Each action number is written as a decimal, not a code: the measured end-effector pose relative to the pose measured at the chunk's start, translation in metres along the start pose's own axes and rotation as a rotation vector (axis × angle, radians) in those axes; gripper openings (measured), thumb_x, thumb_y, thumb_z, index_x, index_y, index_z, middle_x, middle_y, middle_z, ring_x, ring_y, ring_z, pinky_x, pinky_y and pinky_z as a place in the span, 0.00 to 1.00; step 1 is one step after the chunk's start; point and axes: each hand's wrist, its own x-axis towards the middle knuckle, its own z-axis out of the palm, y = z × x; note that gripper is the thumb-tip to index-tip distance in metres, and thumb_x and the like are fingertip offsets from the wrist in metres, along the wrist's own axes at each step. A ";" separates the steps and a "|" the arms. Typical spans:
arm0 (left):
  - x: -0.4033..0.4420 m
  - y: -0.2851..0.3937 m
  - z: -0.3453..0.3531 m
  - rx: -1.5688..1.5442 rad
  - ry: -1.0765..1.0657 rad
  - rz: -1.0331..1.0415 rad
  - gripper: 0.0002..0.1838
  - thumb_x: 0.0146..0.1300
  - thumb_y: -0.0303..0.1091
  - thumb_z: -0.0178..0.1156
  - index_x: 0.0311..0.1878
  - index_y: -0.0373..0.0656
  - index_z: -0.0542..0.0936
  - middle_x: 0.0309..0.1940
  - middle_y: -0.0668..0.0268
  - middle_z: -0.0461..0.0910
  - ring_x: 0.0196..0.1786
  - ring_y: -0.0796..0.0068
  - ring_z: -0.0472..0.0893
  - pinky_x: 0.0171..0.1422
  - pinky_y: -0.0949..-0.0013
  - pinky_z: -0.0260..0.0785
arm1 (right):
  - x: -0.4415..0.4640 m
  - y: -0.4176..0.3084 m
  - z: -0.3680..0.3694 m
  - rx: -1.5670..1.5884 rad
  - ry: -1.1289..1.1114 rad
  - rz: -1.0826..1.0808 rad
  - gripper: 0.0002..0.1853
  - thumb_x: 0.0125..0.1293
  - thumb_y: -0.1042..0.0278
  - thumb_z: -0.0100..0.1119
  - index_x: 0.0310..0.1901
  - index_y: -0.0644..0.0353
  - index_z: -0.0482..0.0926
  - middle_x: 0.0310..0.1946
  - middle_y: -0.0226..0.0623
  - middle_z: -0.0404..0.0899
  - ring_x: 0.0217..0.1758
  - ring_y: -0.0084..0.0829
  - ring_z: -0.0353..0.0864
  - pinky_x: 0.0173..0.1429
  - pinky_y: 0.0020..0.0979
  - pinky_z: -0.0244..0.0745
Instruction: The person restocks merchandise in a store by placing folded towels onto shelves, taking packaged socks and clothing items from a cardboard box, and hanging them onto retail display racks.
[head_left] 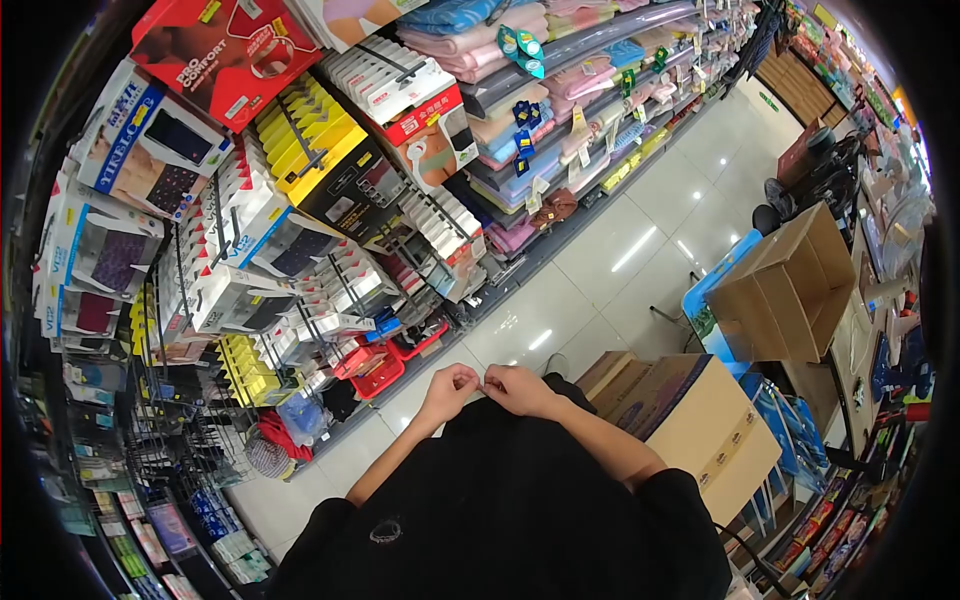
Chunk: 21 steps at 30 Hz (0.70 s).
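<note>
Both hands meet in front of the black shirt [480,500], over the tiled floor. My left hand [450,391] is closed with the fingertips pinched together. Close beside it on the right, my right hand [518,389] is also closed, its fingertips almost touching those of the left. Whatever may be between the fingers is too small to make out. Beyond the hands, to the left, a red basket [381,378] stands at the foot of the shelf.
Boxed goods such as a red package [222,62] hang on racks at the left. Folded towels [480,40] fill shelves at the top. Cardboard boxes [720,430] stand at the right, with an open carton [780,285] farther up.
</note>
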 end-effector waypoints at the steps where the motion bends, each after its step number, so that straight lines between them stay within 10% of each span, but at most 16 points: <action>1: 0.002 0.003 0.004 0.034 -0.018 0.010 0.03 0.66 0.23 0.59 0.41 0.33 0.78 0.32 0.63 0.83 0.37 0.78 0.82 0.43 0.75 0.74 | -0.004 0.000 -0.003 0.027 0.042 0.009 0.08 0.63 0.66 0.57 0.37 0.62 0.76 0.31 0.47 0.81 0.36 0.49 0.82 0.41 0.45 0.75; 21: 0.001 -0.022 -0.032 0.202 0.155 0.000 0.10 0.64 0.32 0.63 0.44 0.37 0.76 0.34 0.61 0.82 0.35 0.70 0.82 0.42 0.67 0.73 | -0.004 0.001 -0.011 0.018 0.073 0.059 0.08 0.65 0.67 0.58 0.38 0.63 0.76 0.30 0.46 0.81 0.35 0.47 0.83 0.41 0.41 0.77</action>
